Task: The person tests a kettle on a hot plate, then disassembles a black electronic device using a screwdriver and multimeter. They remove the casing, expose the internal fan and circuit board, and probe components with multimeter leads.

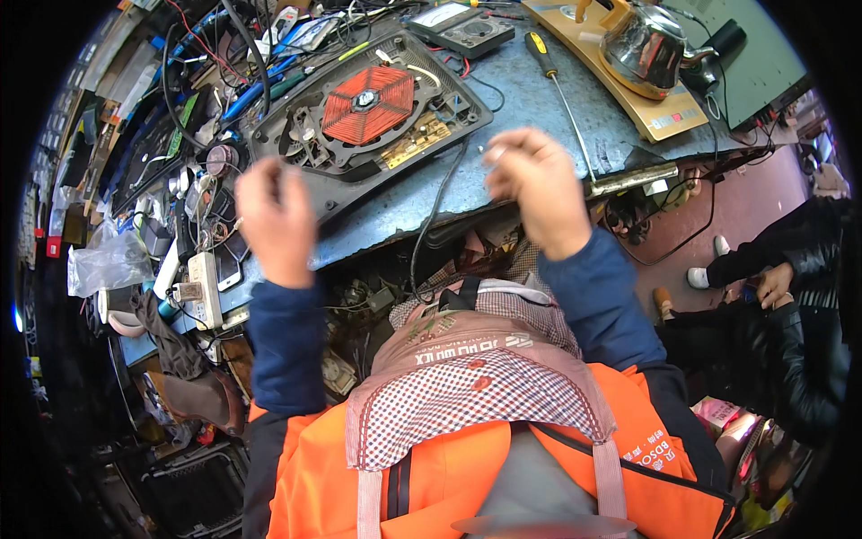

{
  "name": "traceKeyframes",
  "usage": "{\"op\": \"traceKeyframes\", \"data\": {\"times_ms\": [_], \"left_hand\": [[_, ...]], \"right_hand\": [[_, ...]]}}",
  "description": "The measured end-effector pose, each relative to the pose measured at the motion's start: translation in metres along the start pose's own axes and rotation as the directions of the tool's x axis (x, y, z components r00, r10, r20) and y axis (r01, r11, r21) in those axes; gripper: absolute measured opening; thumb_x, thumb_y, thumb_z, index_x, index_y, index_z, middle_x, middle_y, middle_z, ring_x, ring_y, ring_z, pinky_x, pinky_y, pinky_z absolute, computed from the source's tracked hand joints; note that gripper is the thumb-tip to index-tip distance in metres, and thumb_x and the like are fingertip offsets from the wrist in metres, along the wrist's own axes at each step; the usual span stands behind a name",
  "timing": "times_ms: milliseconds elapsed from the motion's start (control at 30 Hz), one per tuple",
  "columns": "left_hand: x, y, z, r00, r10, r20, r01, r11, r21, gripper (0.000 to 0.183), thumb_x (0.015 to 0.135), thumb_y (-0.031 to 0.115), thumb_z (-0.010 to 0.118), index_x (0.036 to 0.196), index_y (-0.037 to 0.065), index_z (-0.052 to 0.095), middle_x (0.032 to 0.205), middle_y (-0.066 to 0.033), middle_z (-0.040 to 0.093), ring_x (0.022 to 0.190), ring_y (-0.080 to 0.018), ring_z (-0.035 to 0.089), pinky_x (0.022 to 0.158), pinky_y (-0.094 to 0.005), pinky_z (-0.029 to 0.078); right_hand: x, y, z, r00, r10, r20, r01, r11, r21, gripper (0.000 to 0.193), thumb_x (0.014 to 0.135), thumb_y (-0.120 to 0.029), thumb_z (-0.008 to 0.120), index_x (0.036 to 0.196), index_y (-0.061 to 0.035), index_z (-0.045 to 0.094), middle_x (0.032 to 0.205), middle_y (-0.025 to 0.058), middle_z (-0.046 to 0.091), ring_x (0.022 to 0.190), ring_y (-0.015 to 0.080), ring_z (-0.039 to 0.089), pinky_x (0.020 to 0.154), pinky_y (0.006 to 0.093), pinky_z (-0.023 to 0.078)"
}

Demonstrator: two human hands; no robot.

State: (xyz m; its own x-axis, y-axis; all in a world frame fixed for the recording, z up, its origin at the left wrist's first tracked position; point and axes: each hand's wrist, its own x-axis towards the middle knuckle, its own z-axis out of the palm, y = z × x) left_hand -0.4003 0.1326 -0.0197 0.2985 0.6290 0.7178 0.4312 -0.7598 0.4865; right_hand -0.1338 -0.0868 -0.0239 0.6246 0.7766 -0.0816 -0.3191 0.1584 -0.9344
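An opened induction cooker (404, 103) lies tilted on the blue bench, its red-wound coil (368, 101) and a tan circuit board (420, 144) exposed. My left hand (277, 225) is raised over its near left corner. Its fingers are half bent and apart, somewhat blurred, with nothing visible between them. My right hand (543, 189) hovers off the cooker's right side, thumb and fingers drawn together. A tiny pale speck shows at its fingertips, too small to name. A yellow-and-black screwdriver (561, 90) lies just beyond that hand.
An analog multimeter (462, 31) sits behind the cooker. Far right, a glass kettle (642, 49) stands on a gold hot plate (660, 121). Tools and cables crowd the left, with a power strip (205, 289). A black cord (435, 211) hangs over the bench edge. Another person sits at right.
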Motion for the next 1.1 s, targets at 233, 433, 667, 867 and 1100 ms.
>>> {"op": "traceKeyframes", "data": {"times_ms": [233, 433, 667, 867, 1100], "left_hand": [[-0.063, 0.067, 0.062, 0.955, 0.292, 0.046, -0.292, 0.911, 0.289, 0.035, 0.088, 0.014, 0.088, 0.121, 0.012, 0.077, 0.120, -0.0062, 0.070, 0.110, -0.0301, 0.063, 0.101, -0.0445, 0.043], [-0.071, 0.051, 0.072, 0.971, 0.237, 0.022, -0.232, 0.922, 0.310, 0.035, 0.087, 0.010, 0.087, 0.120, 0.014, 0.078, 0.118, -0.0037, 0.070, 0.108, -0.0275, 0.063, 0.100, -0.0423, 0.040], [-0.070, 0.058, 0.072, 0.984, 0.164, 0.072, -0.179, 0.921, 0.347, 0.039, 0.083, 0.010, 0.089, 0.120, 0.015, 0.079, 0.116, -0.0030, 0.072, 0.108, -0.0266, 0.064, 0.101, -0.0413, 0.040], [-0.071, 0.056, 0.074, 0.991, 0.134, 0.006, -0.130, 0.945, 0.302, 0.038, 0.081, 0.004, 0.088, 0.116, 0.016, 0.079, 0.114, -0.0037, 0.073, 0.107, -0.0280, 0.065, 0.100, -0.0420, 0.042], [-0.070, 0.054, 0.074, 0.987, 0.150, -0.052, -0.132, 0.959, 0.252, 0.038, 0.079, 0.002, 0.086, 0.114, 0.016, 0.079, 0.112, -0.0029, 0.073, 0.107, -0.0283, 0.066, 0.101, -0.0420, 0.042]], "right_hand": [[0.169, -0.022, -0.016, 0.957, -0.103, -0.273, 0.128, 0.989, 0.077, 0.052, 0.101, -0.013, 0.077, 0.142, 0.0115, 0.057, 0.130, 0.0218, 0.065, 0.116, 0.0334, 0.067, 0.099, 0.0465, 0.060], [0.260, 0.007, 0.000, 0.964, -0.043, -0.262, 0.121, 0.950, 0.289, 0.018, 0.104, -0.020, 0.075, 0.118, -0.0089, 0.071, 0.092, 0.0094, 0.077, 0.074, 0.0249, 0.075, 0.063, 0.0384, 0.060], [0.278, 0.014, -0.005, 0.969, -0.031, -0.246, 0.083, 0.975, 0.206, 0.021, 0.097, -0.020, 0.079, 0.115, -0.0132, 0.073, 0.104, 0.0075, 0.079, 0.086, 0.0242, 0.077, 0.067, 0.0429, 0.061], [0.257, -0.006, 0.004, 0.894, -0.286, -0.346, 0.377, 0.896, 0.234, 0.042, 0.095, -0.009, 0.080, 0.135, -0.0030, 0.067, 0.109, 0.0096, 0.077, 0.092, 0.0243, 0.076, 0.078, 0.0422, 0.062], [0.170, -0.059, -0.020, 0.491, -0.704, -0.513, 0.856, 0.501, 0.131, 0.040, 0.095, -0.013, 0.077, 0.128, 0.0078, 0.069, 0.122, 0.0210, 0.075, 0.113, 0.0351, 0.076, 0.103, 0.0490, 0.061]]}}
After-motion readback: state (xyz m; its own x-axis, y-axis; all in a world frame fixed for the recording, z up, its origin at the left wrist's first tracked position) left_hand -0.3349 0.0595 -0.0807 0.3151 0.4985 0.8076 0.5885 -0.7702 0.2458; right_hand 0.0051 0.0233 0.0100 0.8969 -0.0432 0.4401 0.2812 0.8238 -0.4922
